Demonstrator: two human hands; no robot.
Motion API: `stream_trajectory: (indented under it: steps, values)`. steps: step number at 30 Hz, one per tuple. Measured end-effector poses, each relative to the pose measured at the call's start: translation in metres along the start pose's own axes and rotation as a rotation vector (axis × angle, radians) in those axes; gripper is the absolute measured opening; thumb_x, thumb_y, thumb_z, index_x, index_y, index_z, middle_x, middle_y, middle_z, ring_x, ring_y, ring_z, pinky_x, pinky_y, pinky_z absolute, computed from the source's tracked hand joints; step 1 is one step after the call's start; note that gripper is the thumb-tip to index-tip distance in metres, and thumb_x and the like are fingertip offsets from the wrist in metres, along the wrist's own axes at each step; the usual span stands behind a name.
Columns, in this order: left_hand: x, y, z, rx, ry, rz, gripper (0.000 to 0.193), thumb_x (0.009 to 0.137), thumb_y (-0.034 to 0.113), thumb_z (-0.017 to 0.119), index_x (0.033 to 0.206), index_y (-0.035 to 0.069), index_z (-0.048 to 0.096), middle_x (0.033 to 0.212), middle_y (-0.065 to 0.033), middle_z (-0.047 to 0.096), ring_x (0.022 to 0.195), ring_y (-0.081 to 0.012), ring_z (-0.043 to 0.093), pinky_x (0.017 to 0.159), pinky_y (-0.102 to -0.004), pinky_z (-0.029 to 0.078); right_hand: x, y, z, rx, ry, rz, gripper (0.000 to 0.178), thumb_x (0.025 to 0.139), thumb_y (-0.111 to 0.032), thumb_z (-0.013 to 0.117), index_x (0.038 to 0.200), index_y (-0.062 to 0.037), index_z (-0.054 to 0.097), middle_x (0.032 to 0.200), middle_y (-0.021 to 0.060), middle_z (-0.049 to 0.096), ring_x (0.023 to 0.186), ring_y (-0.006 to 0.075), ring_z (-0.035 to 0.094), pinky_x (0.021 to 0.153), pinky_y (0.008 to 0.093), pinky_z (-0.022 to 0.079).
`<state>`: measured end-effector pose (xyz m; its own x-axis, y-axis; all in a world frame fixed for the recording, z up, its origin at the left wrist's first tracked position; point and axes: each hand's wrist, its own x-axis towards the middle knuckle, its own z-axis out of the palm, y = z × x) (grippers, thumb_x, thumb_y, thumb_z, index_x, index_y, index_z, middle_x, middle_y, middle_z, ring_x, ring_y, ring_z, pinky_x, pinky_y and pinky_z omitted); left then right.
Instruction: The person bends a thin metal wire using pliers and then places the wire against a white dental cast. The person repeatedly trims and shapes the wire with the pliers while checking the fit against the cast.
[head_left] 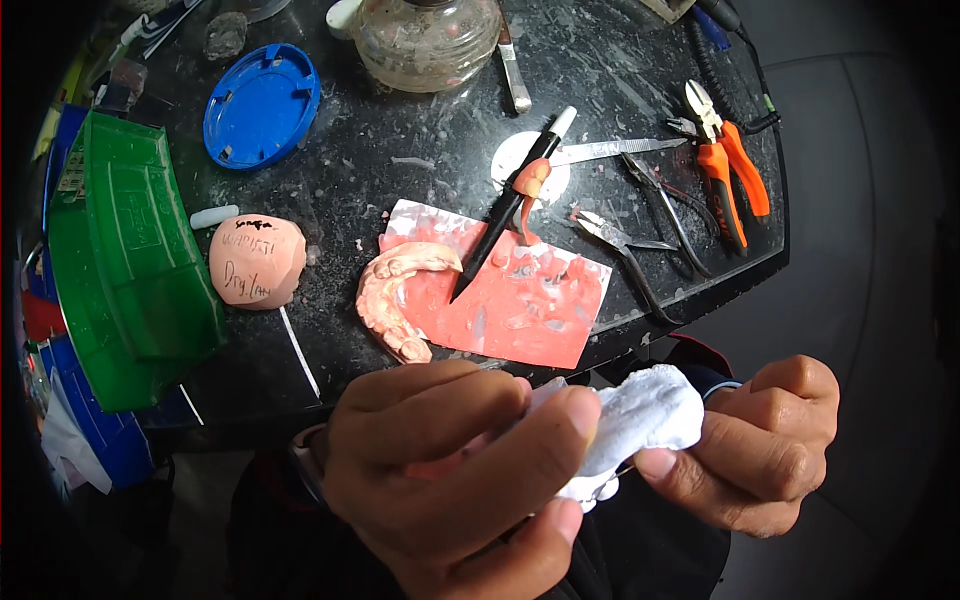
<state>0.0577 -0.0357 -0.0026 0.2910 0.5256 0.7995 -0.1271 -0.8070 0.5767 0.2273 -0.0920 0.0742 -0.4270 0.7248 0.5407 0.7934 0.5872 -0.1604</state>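
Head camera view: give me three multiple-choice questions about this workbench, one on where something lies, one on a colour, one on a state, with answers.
1. Where does the pink arch-shaped cast lie?
A. at the left edge of the pink wax sheet
B. inside the green tray
C. on the blue lid

2. What colour are the plier handles?
A. yellow
B. orange
C. green

3. What is the white plaster cast doing?
A. lying on the bench
B. sitting in the glass jar
C. held by both hands

Answers: 1 A, it overlaps the sheet's left edge. 2 B, plainly orange. 3 C, the left hand and right hand grip it.
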Motion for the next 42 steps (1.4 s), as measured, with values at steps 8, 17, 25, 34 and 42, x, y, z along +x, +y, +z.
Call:
stream_trajectory:
  steps: [8,17,25,34,42]
  values:
    - [-0.009,0.004,-0.01,0.03,-0.031,-0.096,0.039,0.073,0.01,0.068,0.104,0.018,0.044,0.103,-0.0171,0.049,0.062,-0.0247,0.054,0.047,-0.0269,0.051,0.001,-0.003,-0.009,-0.082,-0.08,-0.035,0.02,0.061,-0.021,0.075,0.08,-0.0181,0.07,0.067,-0.005,0.045,0.046,0.0058,0.036,0.048,0.0247,0.022]
    - [-0.008,0.011,-0.011,0.055,-0.071,-0.125,0.04,0.073,0.011,0.07,0.104,0.018,0.045,0.105,-0.0192,0.05,0.065,-0.0233,0.056,0.05,-0.0237,0.05,0.003,-0.006,-0.005,-0.105,-0.049,-0.018,0.021,0.06,-0.021,0.076,0.08,-0.0183,0.07,0.066,-0.0053,0.048,0.045,0.0053,0.034,0.048,0.0242,0.021]
    - [-0.001,-0.002,0.013,-0.014,0.281,-0.025,0.031,0.06,0.004,0.073,0.087,0.013,0.06,0.091,-0.0168,0.06,0.066,-0.0219,0.063,0.047,-0.0253,0.051,0.006,-0.004,0.005,-0.086,0.055,0.024,0.019,0.062,-0.023,0.075,0.079,-0.0161,0.069,0.064,-0.0048,0.05,0.044,0.0036,0.033,0.046,0.0235,0.02]
    - [-0.004,-0.008,0.003,-0.067,0.123,0.007,0.033,0.065,0.001,0.074,0.092,0.01,0.058,0.097,-0.0201,0.06,0.075,-0.0251,0.065,0.055,-0.0282,0.055,0.01,-0.006,0.013,-0.053,0.13,0.074,0.018,0.065,-0.024,0.073,0.078,-0.0136,0.069,0.062,-0.0043,0.053,0.042,0.0017,0.033,0.045,0.0227,0.019]
    - [-0.004,-0.003,0.009,-0.112,0.213,-0.071,0.038,0.065,0.003,0.075,0.095,0.008,0.055,0.096,-0.0236,0.059,0.077,-0.0281,0.065,0.06,-0.032,0.057,0.008,-0.005,0.013,-0.03,0.134,0.073,0.019,0.064,-0.022,0.074,0.08,-0.0125,0.067,0.065,-0.0028,0.054,0.041,0.0017,0.034,0.045,0.0219,0.019]
